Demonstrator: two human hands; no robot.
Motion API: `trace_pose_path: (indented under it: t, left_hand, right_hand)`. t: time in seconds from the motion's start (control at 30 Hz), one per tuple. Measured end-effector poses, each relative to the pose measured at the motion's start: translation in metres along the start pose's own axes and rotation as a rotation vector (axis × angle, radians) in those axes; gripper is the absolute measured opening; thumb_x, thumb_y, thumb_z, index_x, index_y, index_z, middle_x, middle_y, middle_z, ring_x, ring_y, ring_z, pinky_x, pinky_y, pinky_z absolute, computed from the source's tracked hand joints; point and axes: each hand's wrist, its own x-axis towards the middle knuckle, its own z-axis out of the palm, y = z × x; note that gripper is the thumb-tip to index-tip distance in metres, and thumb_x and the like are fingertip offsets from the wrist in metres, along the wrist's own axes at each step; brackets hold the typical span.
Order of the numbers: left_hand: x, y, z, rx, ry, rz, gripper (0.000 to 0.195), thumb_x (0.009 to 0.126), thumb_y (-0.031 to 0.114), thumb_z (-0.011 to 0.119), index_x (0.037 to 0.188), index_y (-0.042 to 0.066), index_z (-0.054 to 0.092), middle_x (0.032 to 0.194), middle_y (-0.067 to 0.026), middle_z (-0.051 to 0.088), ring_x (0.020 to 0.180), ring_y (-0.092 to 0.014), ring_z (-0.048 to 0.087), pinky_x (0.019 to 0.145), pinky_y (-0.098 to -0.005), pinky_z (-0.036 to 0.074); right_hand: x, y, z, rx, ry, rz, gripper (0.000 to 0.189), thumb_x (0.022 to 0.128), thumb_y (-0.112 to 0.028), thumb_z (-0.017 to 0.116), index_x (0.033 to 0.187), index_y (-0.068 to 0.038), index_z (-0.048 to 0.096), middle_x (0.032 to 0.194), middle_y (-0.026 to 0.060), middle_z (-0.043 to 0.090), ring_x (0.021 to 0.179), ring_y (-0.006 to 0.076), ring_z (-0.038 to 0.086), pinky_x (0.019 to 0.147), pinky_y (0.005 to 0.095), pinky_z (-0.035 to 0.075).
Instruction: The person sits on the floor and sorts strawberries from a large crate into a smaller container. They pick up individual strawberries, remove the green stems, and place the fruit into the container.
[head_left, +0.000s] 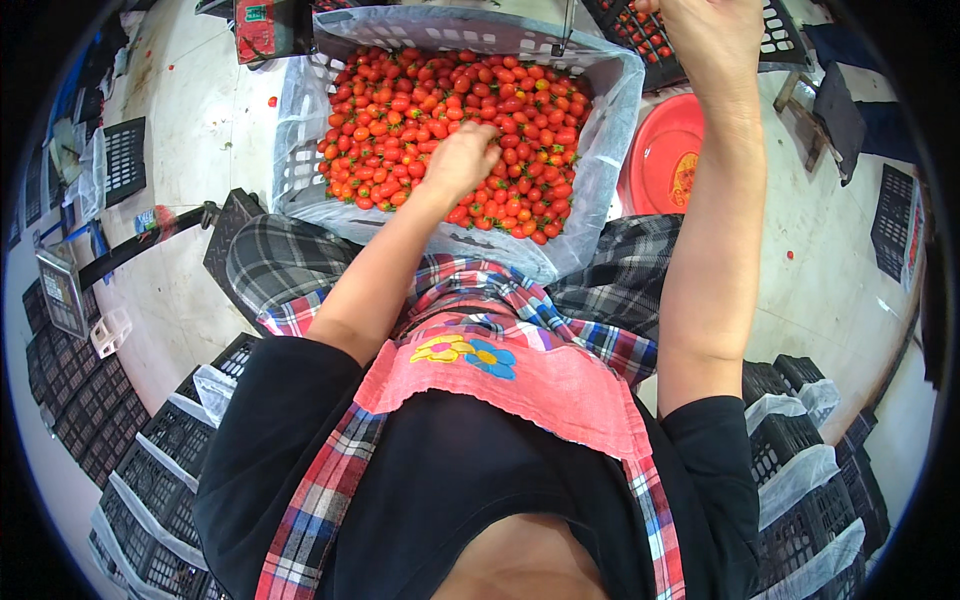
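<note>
A crate lined with white film (611, 150) stands in front of me between my knees, filled with red cherry tomatoes (390, 112), some with green stalks. My left hand (463, 157) reaches into it, fingers bent down onto the tomatoes near the middle. Whether those fingers hold one is hidden under the hand. At the top edge, my right hand (712, 30) is raised over a black crate (780, 34) that also holds tomatoes (645, 34). Its fingers are partly cut off by the frame, so I cannot see what they hold.
A red plastic basin (652, 154) stands right of the lined crate. A red box-like object (262, 30) is at upper left. A scale with a display (61, 289) is at left. Stacked black crates (157, 465) with white liners stand on both sides. A wooden stool (814, 124) is at right.
</note>
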Motion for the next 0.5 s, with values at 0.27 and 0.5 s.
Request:
trace_pose_path:
  t: [0.27,0.5]
  left_hand:
    - [-0.001,0.014,0.024,0.161,-0.107,0.077,0.04,0.079,0.018,0.074,0.116,0.009,0.061,0.116,-0.0184,0.053,0.103,-0.038,0.061,0.083,-0.0486,0.052]
    - [0.007,-0.018,0.023,0.073,-0.106,0.197,0.045,0.077,0.032,0.073,0.109,0.005,0.056,0.104,-0.0231,0.056,0.096,-0.042,0.06,0.077,-0.0501,0.051]
  right_hand:
    - [-0.002,-0.002,0.004,-0.005,0.011,0.001,0.013,0.094,-0.015,0.064,0.097,-0.002,0.063,0.068,0.0,0.062,0.052,0.004,0.052,0.047,0.0181,0.039]
    - [-0.002,0.007,0.007,0.005,0.058,-0.203,0.013,0.087,-0.017,0.069,0.085,-0.005,0.067,0.072,0.0044,0.067,0.064,0.0115,0.064,0.06,0.0278,0.05]
